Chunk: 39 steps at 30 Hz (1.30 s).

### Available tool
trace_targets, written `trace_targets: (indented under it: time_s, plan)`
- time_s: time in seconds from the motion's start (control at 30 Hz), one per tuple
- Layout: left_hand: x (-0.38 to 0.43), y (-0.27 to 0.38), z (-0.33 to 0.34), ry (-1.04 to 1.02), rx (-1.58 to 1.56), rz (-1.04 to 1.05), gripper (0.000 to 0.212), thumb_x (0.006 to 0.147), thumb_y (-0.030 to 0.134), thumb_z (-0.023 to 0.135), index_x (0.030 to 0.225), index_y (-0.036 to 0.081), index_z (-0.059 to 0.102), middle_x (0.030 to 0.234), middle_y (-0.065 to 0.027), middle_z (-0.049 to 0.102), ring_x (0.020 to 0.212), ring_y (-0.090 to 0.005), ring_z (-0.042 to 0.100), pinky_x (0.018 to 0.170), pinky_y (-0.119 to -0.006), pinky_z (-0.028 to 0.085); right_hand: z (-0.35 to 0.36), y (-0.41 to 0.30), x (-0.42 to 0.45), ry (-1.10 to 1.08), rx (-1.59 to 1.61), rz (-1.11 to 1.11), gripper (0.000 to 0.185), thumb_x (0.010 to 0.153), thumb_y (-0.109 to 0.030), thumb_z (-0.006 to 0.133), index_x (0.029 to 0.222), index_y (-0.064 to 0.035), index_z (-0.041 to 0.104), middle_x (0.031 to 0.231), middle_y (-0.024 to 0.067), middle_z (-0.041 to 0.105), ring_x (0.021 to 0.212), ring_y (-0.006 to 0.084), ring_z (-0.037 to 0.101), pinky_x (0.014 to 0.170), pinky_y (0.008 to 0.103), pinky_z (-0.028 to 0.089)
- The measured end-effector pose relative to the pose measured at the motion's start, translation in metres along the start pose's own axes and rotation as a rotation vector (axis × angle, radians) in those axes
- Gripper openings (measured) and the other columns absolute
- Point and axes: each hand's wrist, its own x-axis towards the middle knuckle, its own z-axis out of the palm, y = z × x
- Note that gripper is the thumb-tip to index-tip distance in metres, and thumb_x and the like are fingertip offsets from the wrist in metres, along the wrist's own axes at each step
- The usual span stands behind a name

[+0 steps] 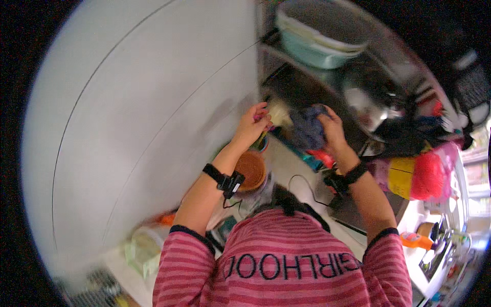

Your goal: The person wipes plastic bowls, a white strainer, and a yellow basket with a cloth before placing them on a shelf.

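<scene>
My left hand (pixel 253 124) is raised close to the white wall, its fingers curled around a small magenta object (pixel 257 117). A pale, blurred item (pixel 280 113) shows just beyond these fingertips; whether it is part of the same object is unclear. In my right hand (pixel 334 128) a crumpled dark blue cloth (pixel 308 126) is bunched between thumb and fingers, in front of a dark shelf (pixel 307 86). Something red (pixel 323 158) shows below the cloth. Under my left wrist stands a container with a round orange-brown top (pixel 251 170). Both wrists wear black straps with small devices.
The white wall (pixel 153 96) borders my left side. A pale green basin (pixel 322 48) rests on the upper shelf. Yellow packaging (pixel 401 177) and a red-pink bundle (pixel 426 175) are at right, above an orange bottle (pixel 416 241). A thin cable (pixel 307 182) loops across the counter.
</scene>
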Motion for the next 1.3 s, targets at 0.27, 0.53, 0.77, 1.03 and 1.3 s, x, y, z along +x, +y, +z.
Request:
trace_targets:
  time_s: [0.27, 0.53, 0.77, 1.03, 1.3]
  plan:
    - [-0.138, -0.193, -0.092, 0.343, 0.414, -0.374, 0.04, 0.077, 0.02, 0.06, 0.11, -0.002, 0.052, 0.095, -0.0151, 0.061, 0.088, -0.0236, 0.059, 0.078, -0.032, 0.046, -0.059, 0.135, 0.017, -0.26, 0.122, 0.791, 0.037, 0.079, -0.018, 0.056, 0.113, -0.004, 0.046, 0.099, 0.0133, 0.057, 0.083, 0.0251, 0.06, 0.068, 0.0385, 0.052]
    - [-0.256, -0.251, -0.071, 0.505, 0.405, -0.743, 0.037, 0.074, 0.017, 0.06, 0.105, -0.001, 0.054, 0.089, -0.0154, 0.062, 0.083, -0.0318, 0.059, 0.072, -0.038, 0.047, -0.078, 0.257, 0.004, -0.098, -0.707, 0.625, 0.054, 0.07, -0.025, 0.071, 0.114, -0.0025, 0.048, 0.107, 0.0113, 0.055, 0.09, 0.0197, 0.055, 0.075, 0.0311, 0.047]
    - [-0.221, -0.329, -0.04, 0.596, 0.491, -0.81, 0.031, 0.075, 0.023, 0.061, 0.101, 0.007, 0.058, 0.082, -0.019, 0.062, 0.081, -0.0317, 0.06, 0.069, -0.041, 0.048, -0.095, 0.339, -0.003, -0.276, -0.78, 0.733, 0.049, 0.073, -0.027, 0.068, 0.11, 0.0003, 0.051, 0.098, 0.0108, 0.059, 0.087, 0.02, 0.057, 0.076, 0.0318, 0.046]
    - [-0.167, -0.403, -0.02, 0.689, 0.517, -0.959, 0.037, 0.074, 0.021, 0.063, 0.104, 0.002, 0.051, 0.088, -0.0199, 0.06, 0.088, -0.0374, 0.057, 0.073, -0.045, 0.045, -0.124, 0.365, -0.001, -0.369, -0.881, 0.933, 0.064, 0.075, -0.031, 0.066, 0.125, -0.0007, 0.039, 0.115, 0.0134, 0.05, 0.1, 0.0237, 0.051, 0.084, 0.0356, 0.042]
    - [-0.16, -0.431, -0.022, 0.581, 0.569, -1.176, 0.03, 0.077, 0.028, 0.059, 0.095, 0.005, 0.05, 0.08, -0.0193, 0.062, 0.077, -0.0378, 0.06, 0.065, -0.049, 0.046, -0.168, 0.371, 0.007, -0.298, -1.085, 0.887, 0.06, 0.075, -0.03, 0.067, 0.124, -0.0035, 0.043, 0.116, 0.0122, 0.051, 0.1, 0.0245, 0.051, 0.085, 0.0372, 0.042]
